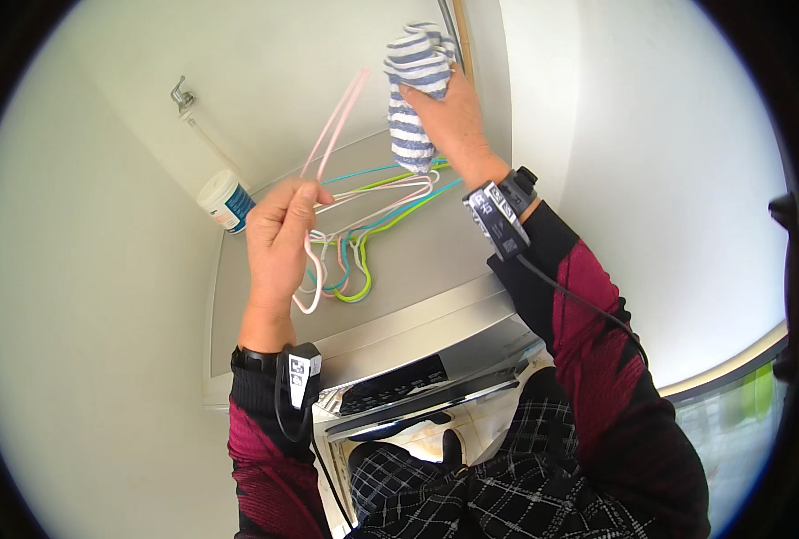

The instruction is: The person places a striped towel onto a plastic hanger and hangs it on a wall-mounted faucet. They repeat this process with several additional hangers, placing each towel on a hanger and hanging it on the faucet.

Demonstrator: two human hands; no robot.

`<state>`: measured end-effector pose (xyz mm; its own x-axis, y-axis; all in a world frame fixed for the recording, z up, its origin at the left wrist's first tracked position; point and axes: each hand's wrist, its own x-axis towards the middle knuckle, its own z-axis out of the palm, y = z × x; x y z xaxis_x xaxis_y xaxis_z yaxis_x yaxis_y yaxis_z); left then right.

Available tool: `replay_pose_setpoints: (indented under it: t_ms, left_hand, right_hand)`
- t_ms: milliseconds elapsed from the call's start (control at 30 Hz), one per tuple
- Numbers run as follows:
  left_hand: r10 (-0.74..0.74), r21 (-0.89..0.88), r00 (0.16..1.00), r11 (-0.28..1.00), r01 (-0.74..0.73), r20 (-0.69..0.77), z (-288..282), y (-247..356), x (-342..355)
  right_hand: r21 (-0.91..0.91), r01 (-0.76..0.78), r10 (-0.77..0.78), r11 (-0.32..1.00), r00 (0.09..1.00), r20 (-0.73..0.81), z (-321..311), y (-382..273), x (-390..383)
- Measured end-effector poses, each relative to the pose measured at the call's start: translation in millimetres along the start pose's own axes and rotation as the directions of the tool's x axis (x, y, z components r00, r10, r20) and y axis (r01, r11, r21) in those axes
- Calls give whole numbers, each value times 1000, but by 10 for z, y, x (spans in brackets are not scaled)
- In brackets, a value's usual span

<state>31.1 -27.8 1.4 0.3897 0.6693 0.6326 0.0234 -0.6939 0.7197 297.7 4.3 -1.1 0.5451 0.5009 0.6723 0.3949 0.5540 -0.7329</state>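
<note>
My left hand (283, 225) is closed round a pale pink clothes hanger (338, 121), gripping it near its neck. The hanger's long loop points up and away, while its white-looking hook (315, 286) curls down below my fingers. In my right hand (453, 117), a bunched blue-and-white striped cloth (411, 135) is held up at the far right, thumb pressed on it. The cloth hangs apart from the hanger. Beneath both hands, several hangers (368, 235) in green, blue, pink and white lie overlapping on the grey top of a washing machine (417, 251).
A white tub with a blue label (227, 202) stands at the machine's back left corner. On the wall behind is a metal tap (182, 94). White walls close in on the left and back. The control panel (395, 386) runs along the machine's front, near my legs.
</note>
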Motion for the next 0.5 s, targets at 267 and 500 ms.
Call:
replay_pose_setpoints:
  t_ms: [267, 500]
  left_hand:
    - [30, -219, 996, 976, -10, 89, -175, 100, -73]
    - [28, -693, 980, 711, 121, 199, -273, 41, -34]
  right_hand:
    - [532, -317, -3, 785, 857, 515, 446, -702, -929]
    - [191, -540, 192, 820, 573, 797, 467, -552, -959]
